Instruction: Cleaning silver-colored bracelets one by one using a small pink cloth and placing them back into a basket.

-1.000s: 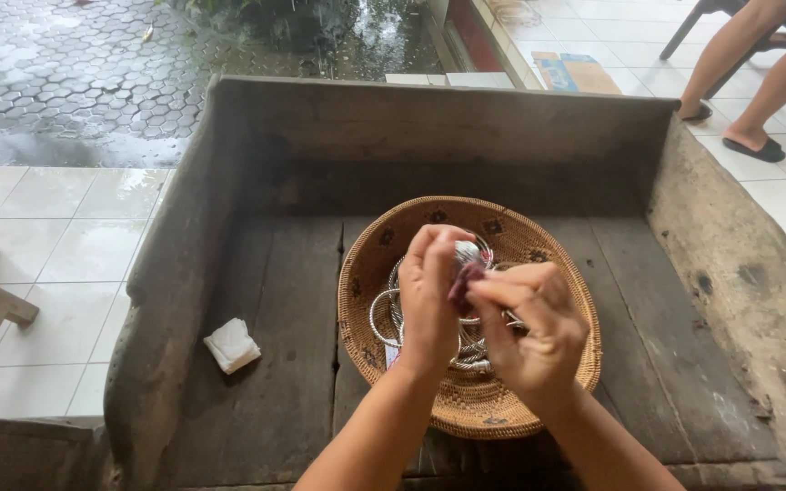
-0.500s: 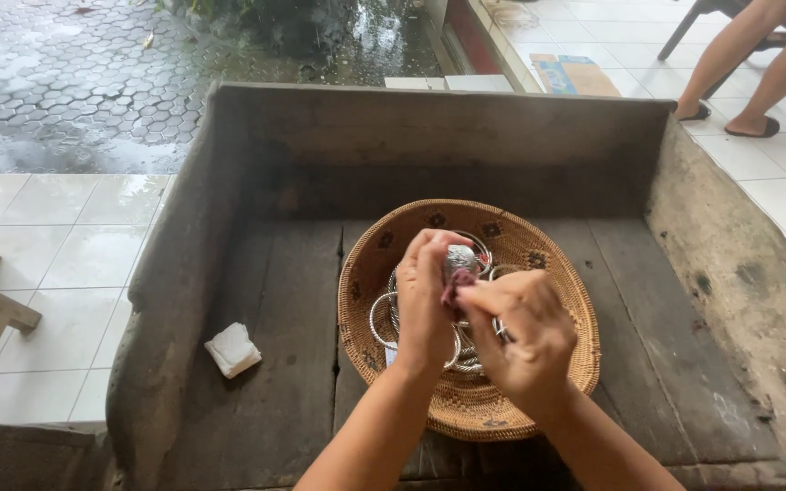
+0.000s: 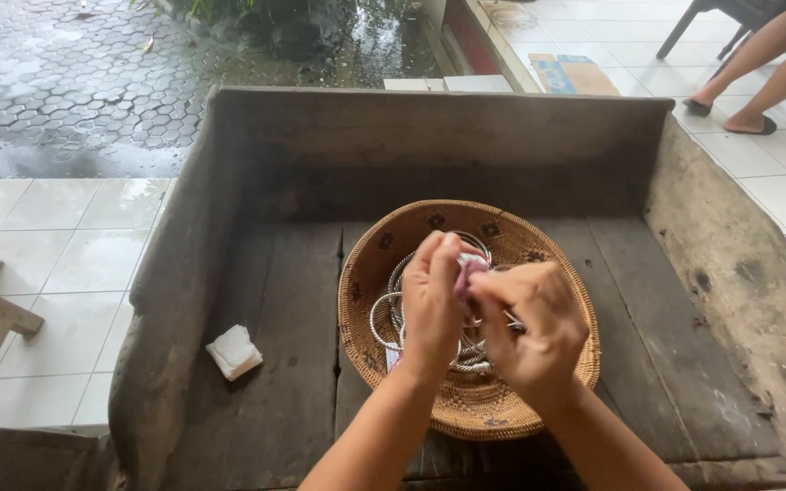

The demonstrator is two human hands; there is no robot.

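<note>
Wooden trough (image 3: 256, 364), walled at frame left, top and right, holds a basket (image 3: 502, 414) at centre.
Bare boards lie open left of the basket, except a white pad (image 3: 234, 352) at lower left. Left hand (image 3: 431, 305) and right hand (image 3: 534, 323) meet above the basket, fingers pinched together on a small pink cloth (image 3: 468, 269); metal rings (image 3: 391, 314) lie below them in the basket.

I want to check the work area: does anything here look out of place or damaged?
One thing: a small white folded cloth lies alone on the trough's worn, cracked planks, apart from the basket of bangles.
</note>
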